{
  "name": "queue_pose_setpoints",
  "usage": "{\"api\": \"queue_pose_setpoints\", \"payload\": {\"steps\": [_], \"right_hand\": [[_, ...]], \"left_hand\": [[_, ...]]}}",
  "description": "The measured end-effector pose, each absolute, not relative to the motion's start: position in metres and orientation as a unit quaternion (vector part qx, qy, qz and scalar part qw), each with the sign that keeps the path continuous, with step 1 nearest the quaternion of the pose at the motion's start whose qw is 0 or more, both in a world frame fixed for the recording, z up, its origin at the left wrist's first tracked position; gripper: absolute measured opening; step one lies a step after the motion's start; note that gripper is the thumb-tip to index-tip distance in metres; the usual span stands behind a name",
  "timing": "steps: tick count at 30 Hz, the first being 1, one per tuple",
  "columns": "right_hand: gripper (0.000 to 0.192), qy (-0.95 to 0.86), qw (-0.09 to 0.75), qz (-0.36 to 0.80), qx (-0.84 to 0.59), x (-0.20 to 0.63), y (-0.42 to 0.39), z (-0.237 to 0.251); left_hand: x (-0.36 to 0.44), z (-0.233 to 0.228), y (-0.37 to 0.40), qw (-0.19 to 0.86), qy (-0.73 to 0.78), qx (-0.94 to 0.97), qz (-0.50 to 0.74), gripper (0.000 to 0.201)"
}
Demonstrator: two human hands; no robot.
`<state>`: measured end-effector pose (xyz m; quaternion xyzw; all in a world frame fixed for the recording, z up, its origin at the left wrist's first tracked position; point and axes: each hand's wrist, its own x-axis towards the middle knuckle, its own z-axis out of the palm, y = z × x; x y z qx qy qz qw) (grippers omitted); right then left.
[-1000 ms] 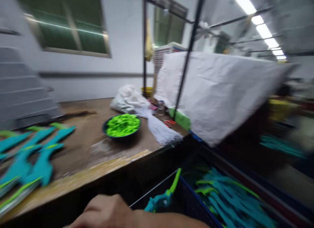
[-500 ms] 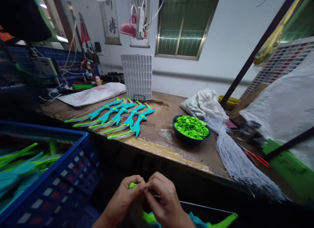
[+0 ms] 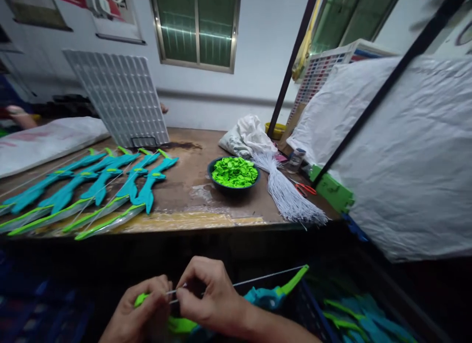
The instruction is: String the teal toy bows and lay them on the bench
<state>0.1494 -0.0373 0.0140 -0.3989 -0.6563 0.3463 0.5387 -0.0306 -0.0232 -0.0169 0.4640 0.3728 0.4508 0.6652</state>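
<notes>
Low in the head view, my left hand is closed around one lime-green tip of a teal and green toy bow. Beside it, my right hand pinches a thin white string. Two short strands span the small gap between my hands. From behind my right hand the string runs taut to the bow's far green tip. My right wrist and forearm cover the middle of the bow.
Several similar bows lie in a row on the table. A dark bowl of green plastic pieces stands beside a bundle of white strings and red-handled scissors. A crate with more bows is at lower right.
The view has turned to the right. My right hand has drawn a little away from my left, and string strands now show between them. The bow is still in my left hand.
</notes>
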Motion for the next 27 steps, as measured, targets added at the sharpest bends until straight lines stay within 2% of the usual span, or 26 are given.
{"api": "queue_pose_setpoints", "payload": {"steps": [4, 6, 8, 13, 17, 21, 22, 24, 27], "right_hand": [[0.015, -0.758, 0.497, 0.174, -0.384, 0.142, -0.032, 0.010], [0.022, -0.806, 0.439, 0.072, -0.390, 0.136, -0.029, 0.006], [0.028, -0.826, 0.384, 0.019, -0.413, 0.131, -0.026, 0.000], [0.032, -0.841, 0.333, 0.057, -0.423, 0.129, -0.038, -0.023], [0.028, -0.875, 0.253, 0.065, -0.407, 0.137, -0.059, -0.046], [0.067, -0.870, 0.127, 0.082, -0.469, 0.142, -0.070, -0.062], [0.071, -0.865, 0.100, 0.089, -0.484, 0.142, -0.072, -0.065], [0.066, -0.862, 0.065, 0.095, -0.493, 0.141, -0.074, -0.068], [0.052, -0.868, 0.058, 0.073, -0.487, 0.141, -0.073, -0.066]], "left_hand": [[-0.028, -0.007, -0.016, 0.656, 0.377, 0.457, 0.467, 0.047], [-0.031, -0.007, -0.011, 0.654, 0.389, 0.447, 0.469, 0.040], [-0.035, -0.012, -0.004, 0.659, 0.410, 0.422, 0.468, 0.034], [-0.049, -0.034, 0.018, 0.715, 0.400, 0.302, 0.488, 0.024], [-0.052, -0.054, 0.033, 0.752, 0.391, 0.206, 0.489, 0.034], [-0.043, -0.066, 0.042, 0.782, 0.385, 0.172, 0.458, 0.038], [-0.039, -0.067, 0.042, 0.786, 0.381, 0.171, 0.455, 0.038], [-0.031, -0.065, 0.041, 0.794, 0.367, 0.170, 0.453, 0.037], [-0.024, -0.058, 0.040, 0.795, 0.339, 0.171, 0.473, 0.037]]}}
